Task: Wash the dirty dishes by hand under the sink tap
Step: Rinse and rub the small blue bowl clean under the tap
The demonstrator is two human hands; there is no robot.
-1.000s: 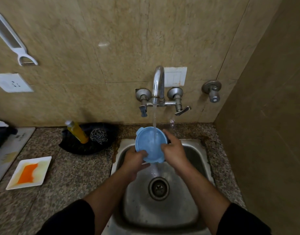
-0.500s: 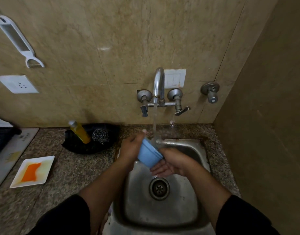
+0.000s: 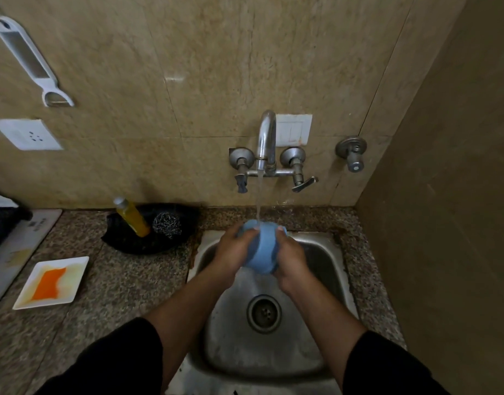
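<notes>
So a second ago the blue bowl (image 3: 262, 252) had its open inside facing up at the camera with the water running straight into it. Then it got tipped sideways, and now it's rolled over so only the outer wall shows. Both hands are clamped on it together: left hand (image 3: 236, 252) wrapped round one side, right hand (image 3: 293, 259) round the other, fingers curled over the far rim. The stream (image 3: 258, 195) from the tap (image 3: 266, 138), right above the hands, lands on the outside of the bowl, held over the sink (image 3: 326, 262) with the drain (image 3: 263, 313) below the wrists. My read is that the inside is rinsed and this is the outside getting its turn, so the bowl's nearly done, though I can't see whether any soap or grime is left on it. Count-wise there's one blue bowl, one tap spout with two handles, and one extra valve (image 3: 351, 152) up past the right hand. Out past the left hand are one white square plate (image 3: 74, 265) smeared orange and still unwashed, one yellow bottle (image 3: 132, 216) and one steel scrubber (image 3: 166, 223) — so at least one dish to go.
</notes>
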